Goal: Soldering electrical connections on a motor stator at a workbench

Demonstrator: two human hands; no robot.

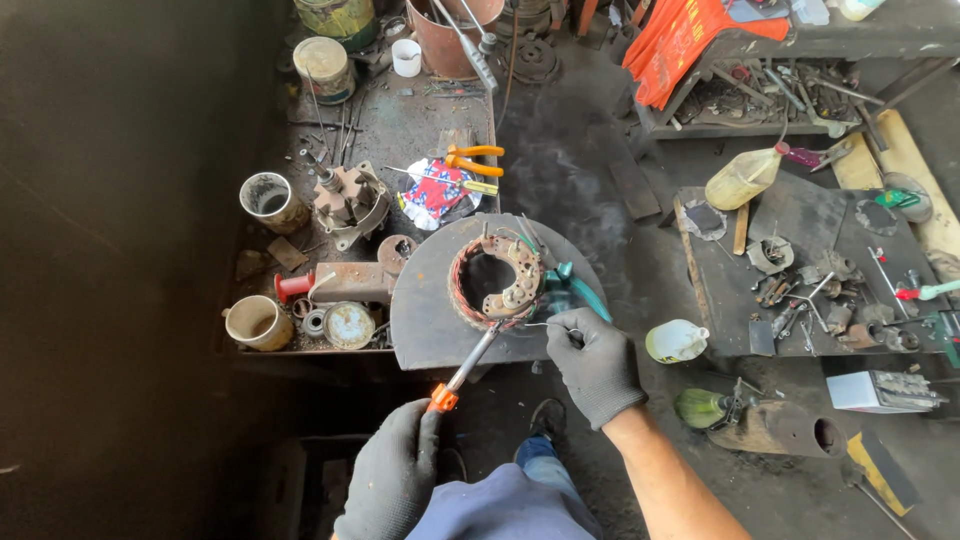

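Observation:
A ring of copper windings with a metal rectifier plate on top, the stator (492, 281), lies on a dark half-round metal plate (425, 320). My left hand (393, 472), in a dark glove, grips a soldering iron (466, 368) with an orange collar; its tip touches the ring's lower edge. My right hand (594, 362), also gloved, pinches a thin wire (540, 324) right beside the iron's tip. Teal-handled pliers (575, 289) lie on the plate, just right of the ring.
The greasy bench at left carries tin cans (267, 200), a cup (257, 322), an alternator part (350, 203), orange pliers (474, 159) and a rag. A low board (800, 230) at right holds small parts and tools. Plastic bottles (676, 340) stand on the floor.

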